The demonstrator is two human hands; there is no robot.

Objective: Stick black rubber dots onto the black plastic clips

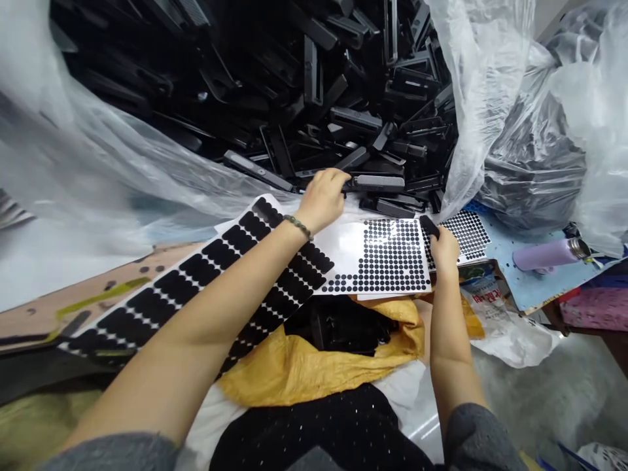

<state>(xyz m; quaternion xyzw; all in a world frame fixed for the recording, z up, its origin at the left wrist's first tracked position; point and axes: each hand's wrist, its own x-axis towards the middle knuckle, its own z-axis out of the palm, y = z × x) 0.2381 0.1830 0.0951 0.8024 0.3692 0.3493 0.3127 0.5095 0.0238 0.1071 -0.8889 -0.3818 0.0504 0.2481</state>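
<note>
My left hand [324, 198] reaches to the near edge of a heap of black plastic parts [314, 72]. Its fingers are bent round the end of a black part with a grey mesh strip [379, 182]; the fingertips are partly hidden. To the right, my right hand [445, 250] is closed on a small black plastic piece [429, 227], held above the sticker sheets. Between the hands lies a white sheet of round black stickers [392, 255], partly bare at its left. A sheet with rows of larger black stickers [196, 268] lies under my left forearm.
Clear plastic bagging [475, 85] surrounds the heap. A yellow sack [314, 369] with black parts inside sits open below the sheets. At the right, a purple bottle [544, 255] lies on a blue surface [520, 288], near another sticker sheet [468, 235] and a filled bag [534, 150].
</note>
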